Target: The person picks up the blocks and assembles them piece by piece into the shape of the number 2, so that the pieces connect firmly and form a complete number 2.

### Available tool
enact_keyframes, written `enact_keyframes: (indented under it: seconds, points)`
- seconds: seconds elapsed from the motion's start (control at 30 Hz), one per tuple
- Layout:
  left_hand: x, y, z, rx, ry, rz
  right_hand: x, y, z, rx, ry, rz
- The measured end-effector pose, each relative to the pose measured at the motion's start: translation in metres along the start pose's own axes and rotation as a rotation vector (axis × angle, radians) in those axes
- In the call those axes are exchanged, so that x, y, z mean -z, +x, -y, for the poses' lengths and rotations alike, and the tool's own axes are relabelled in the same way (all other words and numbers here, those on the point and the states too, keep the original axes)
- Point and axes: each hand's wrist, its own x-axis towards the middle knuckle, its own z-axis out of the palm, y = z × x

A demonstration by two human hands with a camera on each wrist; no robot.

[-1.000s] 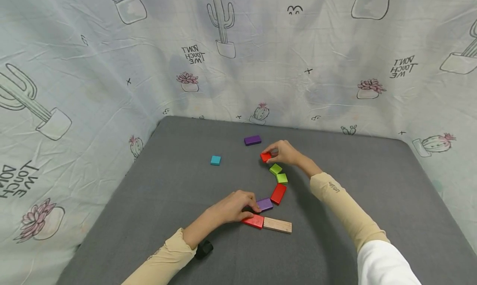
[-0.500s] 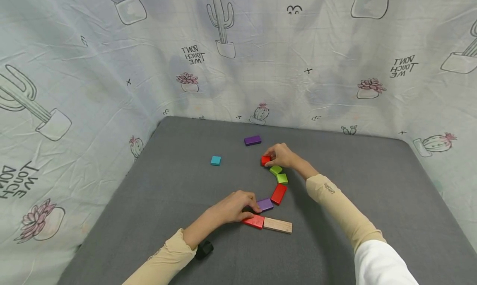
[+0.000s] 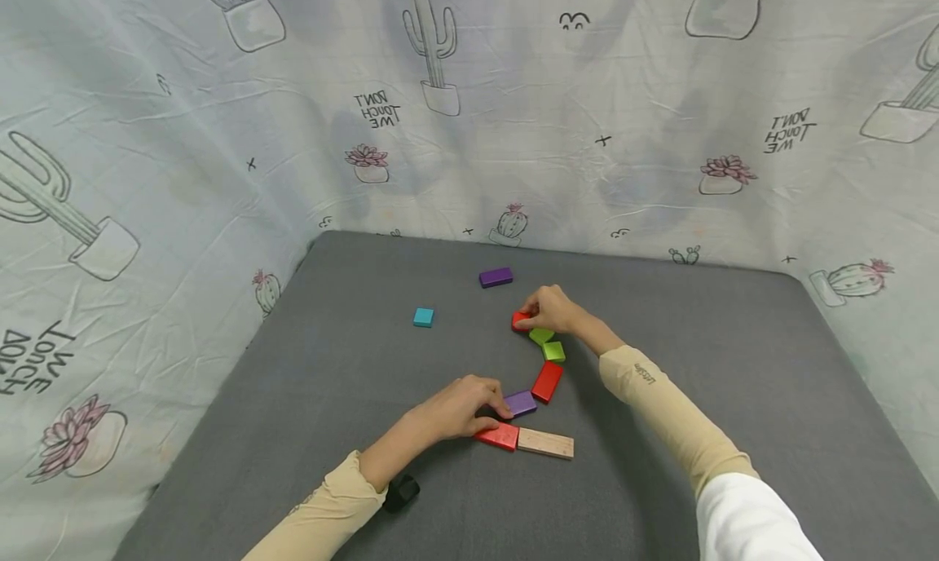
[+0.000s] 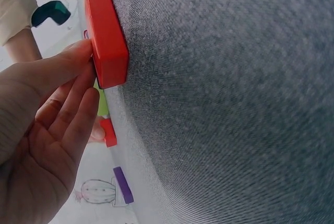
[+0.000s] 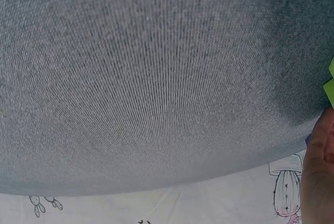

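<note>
Small wooden blocks form a curve on the grey cloth. My right hand [image 3: 555, 309] pinches a small red block [image 3: 520, 321] at the curve's far end, close beside a green block [image 3: 542, 335]. Another green block [image 3: 553, 351], a longer red block [image 3: 547, 382] and a light purple block [image 3: 522, 403] follow toward me. My left hand [image 3: 464, 408] rests with its thumb against the nearer red block [image 4: 107, 38] and its fingers at the light purple block's left end. A plain wood block [image 3: 546, 443] meets that red block end to end. In the right wrist view, only part of my right hand shows.
A teal block [image 3: 423, 317] lies left of the curve and a dark purple block [image 3: 495, 277] beyond it. Near my left forearm is a black object [image 3: 401, 492]. A cactus-print curtain [image 3: 477, 153] stands behind the grey table [image 3: 352, 300].
My right hand has brought the small red block a little toward me, up against the farther green block. My left hand has stayed in place.
</note>
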Motion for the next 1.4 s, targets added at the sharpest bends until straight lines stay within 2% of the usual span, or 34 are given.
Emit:
enact_keyframes:
  seconds: [0.5,0.77,0.9,1.0,1.17,1.27,1.4]
  points:
    - [0.000,0.001,0.001,0.007,-0.013,0.006,0.002,-0.001,-0.001,0.004,-0.029,0.012]
    - [0.001,0.000,0.001,0.014,-0.015,0.010,0.004,-0.002,-0.003,0.007,0.004,0.003]
    - [0.000,0.000,0.001,0.008,-0.011,0.009,0.010,-0.003,-0.004,-0.001,0.037,-0.045]
    - [0.001,0.003,0.002,0.005,-0.006,0.005,0.020,-0.001,-0.007,-0.025,0.060,-0.112]
    - [0.002,0.005,0.000,0.016,0.003,0.012,0.028,0.009,-0.010,-0.081,0.058,-0.177]
    - [0.002,0.004,-0.001,0.020,0.008,0.016,0.027,0.020,-0.008,-0.063,-0.009,-0.116]
    - [-0.002,-0.001,-0.002,0.025,0.008,0.011,0.014,0.036,0.001,-0.066,-0.135,0.030]
